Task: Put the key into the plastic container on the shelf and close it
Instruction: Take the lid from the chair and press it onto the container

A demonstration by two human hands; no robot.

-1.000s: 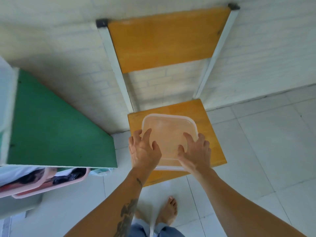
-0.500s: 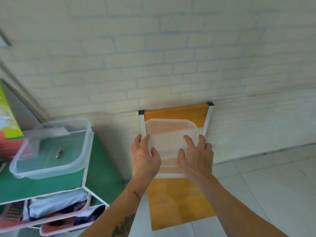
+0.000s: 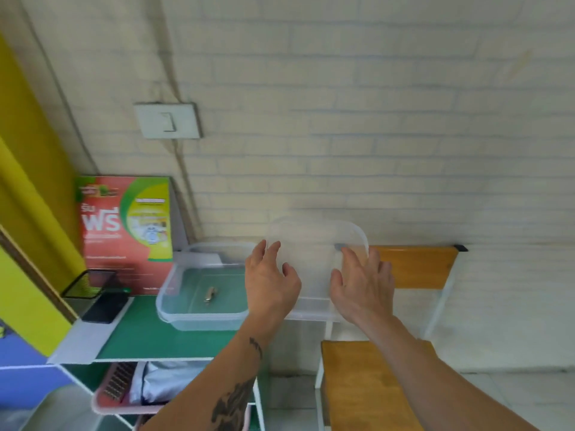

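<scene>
Both hands hold a clear plastic lid (image 3: 314,262) in the air, flat side facing me. My left hand (image 3: 270,281) grips its left edge and my right hand (image 3: 362,284) grips its right edge. To the left of the lid, a clear plastic container (image 3: 174,293) stands open on the green shelf top (image 3: 149,337). A small metal key (image 3: 210,295) lies on the container's bottom. The lid's left edge overlaps the container's right rim in the picture; whether they touch I cannot tell.
A red and green printed box (image 3: 124,231) stands behind the container against the brick wall. A black mesh holder (image 3: 90,284) and a dark phone (image 3: 105,307) sit at the shelf's left. A wooden chair (image 3: 373,387) stands to the right. Pink baskets (image 3: 124,405) fill the shelf below.
Both hands lifted the lid off the chair seat and carried it up and left toward the shelf. The view swung from the floor to the shelf, bringing the container close.
</scene>
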